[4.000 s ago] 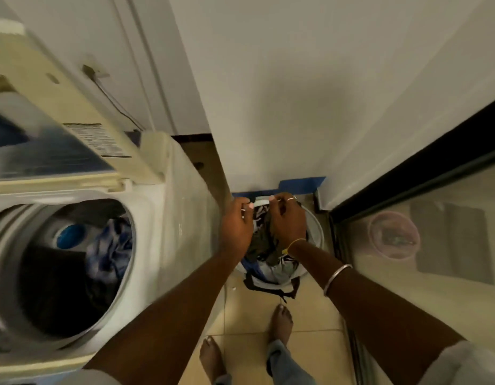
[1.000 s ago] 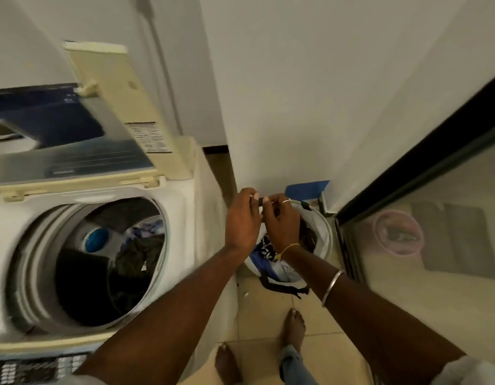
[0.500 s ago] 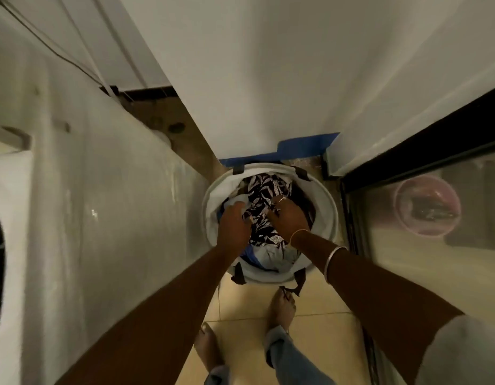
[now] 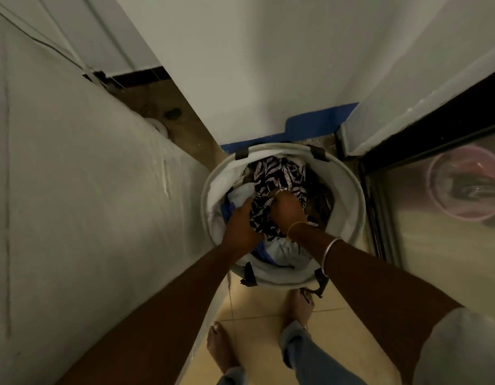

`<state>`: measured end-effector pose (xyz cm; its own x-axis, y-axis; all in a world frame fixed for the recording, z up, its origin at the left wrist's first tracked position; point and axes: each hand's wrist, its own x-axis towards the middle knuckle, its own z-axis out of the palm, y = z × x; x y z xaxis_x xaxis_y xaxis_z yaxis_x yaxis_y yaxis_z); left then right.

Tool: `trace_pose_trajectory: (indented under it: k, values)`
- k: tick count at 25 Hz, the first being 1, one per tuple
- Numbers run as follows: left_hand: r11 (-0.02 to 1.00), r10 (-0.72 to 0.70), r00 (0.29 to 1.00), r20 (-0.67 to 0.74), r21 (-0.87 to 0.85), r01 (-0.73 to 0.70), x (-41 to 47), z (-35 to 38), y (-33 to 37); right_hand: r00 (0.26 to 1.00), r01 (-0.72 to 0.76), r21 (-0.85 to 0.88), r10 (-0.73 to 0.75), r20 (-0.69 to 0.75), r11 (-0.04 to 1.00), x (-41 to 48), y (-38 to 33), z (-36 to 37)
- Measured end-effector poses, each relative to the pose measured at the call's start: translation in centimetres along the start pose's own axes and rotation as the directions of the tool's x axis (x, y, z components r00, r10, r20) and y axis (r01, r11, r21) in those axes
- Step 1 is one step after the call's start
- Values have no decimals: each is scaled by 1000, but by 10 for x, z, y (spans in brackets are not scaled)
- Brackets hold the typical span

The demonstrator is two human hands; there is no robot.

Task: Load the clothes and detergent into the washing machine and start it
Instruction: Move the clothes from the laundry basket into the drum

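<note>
Gathering a patterned garment out of the laundry basket

Fingers of both hands are curled into the black-and-white patterned garment (image 4: 279, 176), bunching a fold of it between them; the left hand (image 4: 239, 223) grips the fold from the left, its fingertips buried in the cloth; the right hand (image 4: 286, 211) grips it from the right, a ring (image 4: 276, 192) showing on one bent finger. The garment lies on top of the pile, partly under and between the two hands, its far part spread toward the far rim. One second earlier the hands were raised above the basket, pinching a small item, with the washer's open drum in view; half a second earlier they lay further apart on the garment; now they are close together and the drum is out of view. Around the hands, a white cloth (image 4: 242, 191) and a pale blue cloth (image 4: 285, 251) fill the white laundry basket (image 4: 349, 190); a thin gold band (image 4: 295, 227) and a silver bangle (image 4: 331, 251) circle the right wrist; the washing machine (image 4: 74, 190) shows its side panel at left, just beside the basket; a pink basin (image 4: 463, 184) sits behind glass at right; bare feet (image 4: 300, 304) stand on the tiled floor below the basket.
</note>
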<state>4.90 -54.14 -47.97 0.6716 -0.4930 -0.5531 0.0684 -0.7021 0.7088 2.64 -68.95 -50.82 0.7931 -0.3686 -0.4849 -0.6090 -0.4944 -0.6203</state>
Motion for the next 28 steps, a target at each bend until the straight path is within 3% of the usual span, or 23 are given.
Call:
trace_pose_trajectory:
  k: [5, 8, 11, 15, 18, 20, 22, 25, 28]
  values:
    - [987, 64, 998, -28, 148, -60, -29, -31, 53, 929, 328, 280, -254, -267, 902, -75, -86, -69]
    - [990, 63, 987, -149, -117, -81, -72, -76, 120, 871, 455, 438, -285, -400, 776, -120, -152, -112]
    - [896, -7, 966, -257, -431, -109, -118, -120, 177, 812, 515, 319, -333, -479, 796, -170, -176, -138]
    - [720, -130, 934, -333, -680, -142, -193, -179, 250, 925, 288, 84, -254, -283, 954, -212, -152, -130]
    - [485, -102, 977, -189, -867, -117, -265, -234, 281, 957, 185, -25, -186, -223, 982, -235, -185, -109]
    - [376, -75, 991, -114, -923, -78, -308, -272, 281, 975, 160, 23, -154, -159, 987, -250, -228, -101]
    - [302, -77, 987, -144, -946, -115, -347, -315, 262, 984, 121, 121, -103, -148, 985, -266, -276, -91]
    - [268, -188, 949, -252, -943, -197, -391, -367, 206, 926, 214, 503, -11, -377, 838, -305, -348, -84]
    - [380, -385, 851, -358, -901, -207, -413, -399, 138, 878, 404, 695, -38, -478, 595, -331, -405, -85]
